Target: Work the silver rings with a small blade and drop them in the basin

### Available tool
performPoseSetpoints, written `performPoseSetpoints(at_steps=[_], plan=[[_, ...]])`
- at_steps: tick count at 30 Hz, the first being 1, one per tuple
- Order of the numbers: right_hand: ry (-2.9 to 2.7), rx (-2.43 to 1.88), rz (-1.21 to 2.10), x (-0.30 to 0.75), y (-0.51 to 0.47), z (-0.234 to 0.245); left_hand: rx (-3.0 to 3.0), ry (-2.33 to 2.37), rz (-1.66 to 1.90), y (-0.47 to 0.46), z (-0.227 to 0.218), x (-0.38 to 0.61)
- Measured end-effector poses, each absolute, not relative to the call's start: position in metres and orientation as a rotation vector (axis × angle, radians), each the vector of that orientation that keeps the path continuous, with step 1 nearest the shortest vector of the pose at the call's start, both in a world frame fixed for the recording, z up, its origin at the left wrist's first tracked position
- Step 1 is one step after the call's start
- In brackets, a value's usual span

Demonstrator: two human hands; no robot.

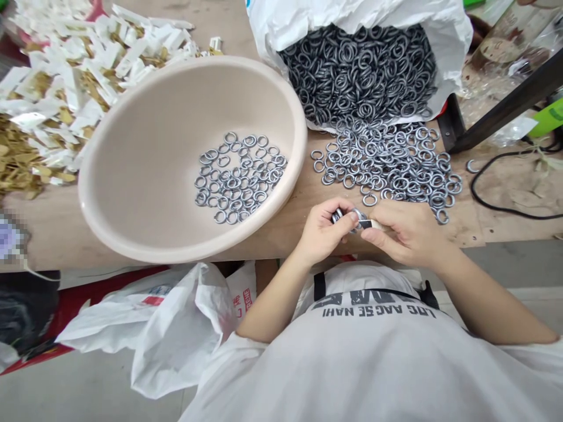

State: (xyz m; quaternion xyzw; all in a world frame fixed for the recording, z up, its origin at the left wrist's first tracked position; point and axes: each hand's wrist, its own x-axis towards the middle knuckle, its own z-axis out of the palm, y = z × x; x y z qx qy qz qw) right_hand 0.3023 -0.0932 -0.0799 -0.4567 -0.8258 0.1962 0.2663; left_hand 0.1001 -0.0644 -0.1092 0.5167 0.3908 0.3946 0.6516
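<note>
My left hand is closed around several grey metal rings at the table's front edge. One ring shows at its thumb tip, towards my other hand. My right hand is closed on a small black and cream-coloured tool, whose end touches or nearly touches that ring. The fingers hide most of the tool, so its kind cannot be made out. Just beyond both hands lies a loose pile of grey metal rings. To the left, a beige basin holds more rings on its bottom.
A white sack full of darker rings lies open behind the pile. White and brass-coloured pieces are heaped at the left. A dark metal bar, a black cable and a bright green object are at the right. White plastic bags hang below the table.
</note>
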Motion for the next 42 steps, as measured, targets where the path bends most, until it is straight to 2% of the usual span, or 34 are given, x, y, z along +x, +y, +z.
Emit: performPoseSetpoints(at_steps=[9,15,20,24,27,33,38,42], plan=[[-2.268,-1.23,0.566,0.3,-0.094,-0.078,1.305,0.897,0.789,-0.062,-0.106,0.097],[-1.913,-1.534,0.451,0.314,-0.078,-0.089,1.294,0.831,0.618,-0.068,-0.103,0.099],[-1.854,-1.151,0.809,0.299,-0.089,-0.087,1.221,0.83,0.69,-0.066,-0.104,0.099],[-1.712,-1.15,1.003,0.284,-0.088,-0.09,1.185,0.79,0.669,-0.067,-0.106,0.1],[-1.523,-1.215,1.011,0.284,-0.084,-0.097,1.045,0.811,0.711,-0.068,-0.106,0.102],[-1.579,-1.148,0.852,0.283,-0.091,-0.105,0.723,0.75,0.785,-0.069,-0.103,0.106],[-1.264,-1.248,1.059,0.285,-0.084,-0.108,0.694,0.8,0.854,-0.068,-0.108,0.107],[-1.2,-1.199,1.31,0.287,-0.077,-0.106,0.951,0.944,1.038,-0.071,-0.115,0.112]])
